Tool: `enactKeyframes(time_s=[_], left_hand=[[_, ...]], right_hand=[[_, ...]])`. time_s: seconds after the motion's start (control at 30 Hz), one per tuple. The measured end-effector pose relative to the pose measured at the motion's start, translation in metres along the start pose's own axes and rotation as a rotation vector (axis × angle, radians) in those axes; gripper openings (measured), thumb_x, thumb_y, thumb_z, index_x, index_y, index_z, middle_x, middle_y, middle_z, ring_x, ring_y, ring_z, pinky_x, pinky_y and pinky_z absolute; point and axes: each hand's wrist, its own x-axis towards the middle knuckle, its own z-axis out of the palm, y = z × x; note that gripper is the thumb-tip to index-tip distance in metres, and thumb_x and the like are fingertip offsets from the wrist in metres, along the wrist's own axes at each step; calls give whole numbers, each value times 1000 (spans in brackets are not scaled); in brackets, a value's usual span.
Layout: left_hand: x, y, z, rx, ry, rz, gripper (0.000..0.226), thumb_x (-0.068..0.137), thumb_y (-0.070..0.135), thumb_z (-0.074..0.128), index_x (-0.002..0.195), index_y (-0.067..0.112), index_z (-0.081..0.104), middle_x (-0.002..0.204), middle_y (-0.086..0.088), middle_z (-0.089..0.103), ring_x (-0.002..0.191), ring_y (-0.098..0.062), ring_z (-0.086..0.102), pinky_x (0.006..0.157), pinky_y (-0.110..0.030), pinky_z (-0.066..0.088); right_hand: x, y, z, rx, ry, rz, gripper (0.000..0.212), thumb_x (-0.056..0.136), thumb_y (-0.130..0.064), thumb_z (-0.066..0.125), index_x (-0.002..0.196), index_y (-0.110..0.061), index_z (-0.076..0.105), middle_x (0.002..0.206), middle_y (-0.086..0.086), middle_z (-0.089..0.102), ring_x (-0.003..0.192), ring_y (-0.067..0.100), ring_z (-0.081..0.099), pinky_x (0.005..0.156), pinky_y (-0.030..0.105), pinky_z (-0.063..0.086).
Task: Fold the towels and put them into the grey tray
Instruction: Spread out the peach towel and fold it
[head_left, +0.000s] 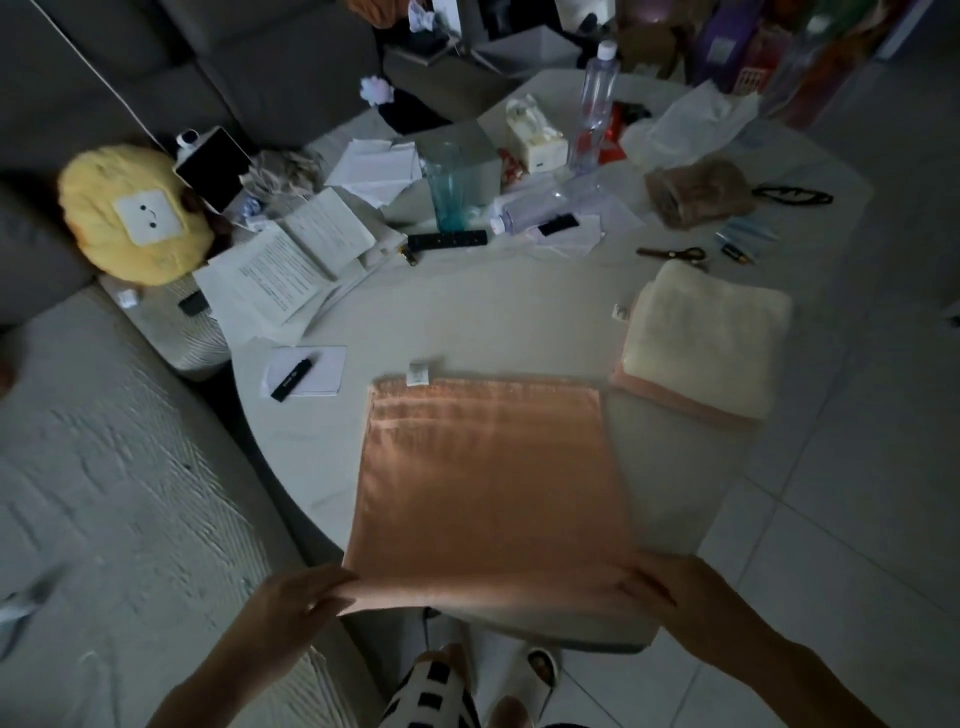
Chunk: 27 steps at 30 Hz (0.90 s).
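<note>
Three towels: left hand (298, 592) and right hand (657, 582) each grasp the orange towel (488, 483); two folded towels (701, 338) stacked on the worktop (519, 312)

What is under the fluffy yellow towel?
Under the folded cream-yellow towel a pink towel peeks out along the near edge. The rest of it, and whatever lies beneath, is covered.

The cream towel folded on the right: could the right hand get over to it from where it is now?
Probably yes. The right hand is busy gripping the orange towel's near corner, but only bare table lies between it and the cream towel, with nothing standing in the way.
</note>
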Motion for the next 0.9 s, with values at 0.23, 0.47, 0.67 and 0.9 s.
enactKeyframes(time_s=[0.23, 0.47, 0.67, 0.9], left_hand=[[68, 13, -45, -293, 145, -73, 27, 88, 16, 73, 88, 43, 71, 77, 18, 73, 68, 5, 67, 56, -10, 47], [206, 19, -31, -557, 257, -245, 6, 94, 33, 62, 93, 31, 68, 79, 5, 71, 75, -9, 67, 56, -21, 50], [238, 3, -12, -666, 187, -449, 31, 92, 34, 67, 117, 16, 65, 96, -3, 72, 85, -19, 70, 67, -35, 58], [238, -6, -11, -566, 255, -392, 17, 92, 32, 67, 108, 26, 66, 90, 3, 75, 81, -18, 72, 62, -27, 53]], right_hand=[[63, -19, -53, 340, 174, 123, 20, 93, -18, 64, 78, -31, 68, 63, -13, 64, 56, -3, 54, 53, 14, 41], [181, -8, -58, 697, 605, 337, 16, 96, -10, 58, 103, -13, 71, 107, 6, 74, 94, 9, 63, 89, 29, 47], [191, -3, -24, 481, 458, 676, 15, 88, -23, 68, 101, -15, 69, 102, 4, 71, 87, 16, 61, 76, 26, 41], [182, 1, -23, 422, 638, 660, 12, 86, -22, 69, 96, -28, 65, 89, -3, 66, 91, 21, 62, 75, 28, 40]])
